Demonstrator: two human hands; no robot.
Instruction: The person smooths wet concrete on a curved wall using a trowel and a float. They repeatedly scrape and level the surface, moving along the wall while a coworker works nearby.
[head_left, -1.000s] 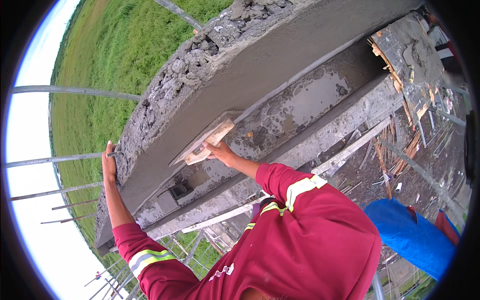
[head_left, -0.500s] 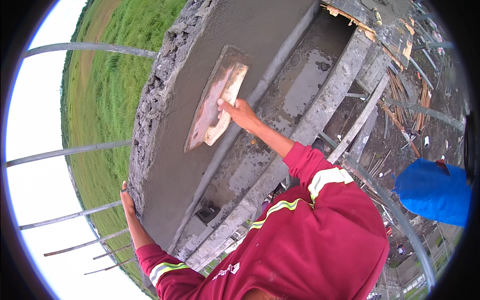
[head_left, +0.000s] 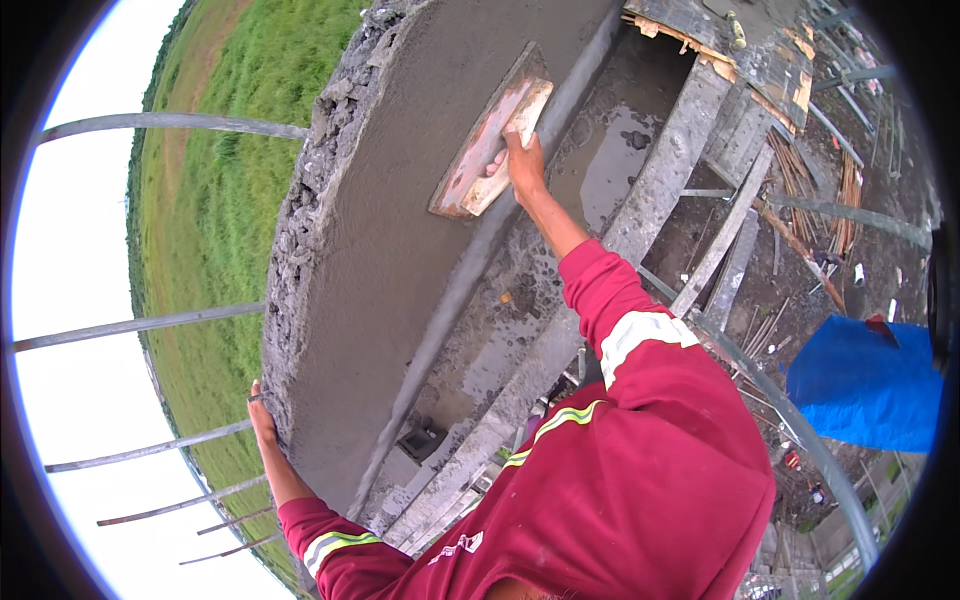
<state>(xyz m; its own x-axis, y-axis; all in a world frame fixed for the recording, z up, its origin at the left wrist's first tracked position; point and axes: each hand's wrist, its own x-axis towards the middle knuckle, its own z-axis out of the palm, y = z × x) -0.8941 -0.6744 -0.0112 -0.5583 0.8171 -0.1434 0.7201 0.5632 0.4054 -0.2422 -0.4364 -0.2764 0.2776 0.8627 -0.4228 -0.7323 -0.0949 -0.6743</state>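
Observation:
My right hand [head_left: 522, 160] grips the handle of a wooden plastering float [head_left: 492, 136], pressed flat on a wet grey cement surface [head_left: 400, 240] of a thick concrete slab. My arm reaches up in a red sleeve with a reflective band [head_left: 640, 335]. My left hand [head_left: 263, 420] holds the rough outer edge of the slab [head_left: 300, 230] low on the left, fingers curled over it.
Metal scaffold tubes [head_left: 160, 125] cross on the left over open grass far below. A wet concrete channel [head_left: 610, 150] runs beside the slab. Timber scraps and boards [head_left: 800, 170] lie at the right, with a blue object [head_left: 865, 385] lower right.
My right hand has slid the float further up along the cement surface. The view has tilted, and my left hand stays on the slab's edge.

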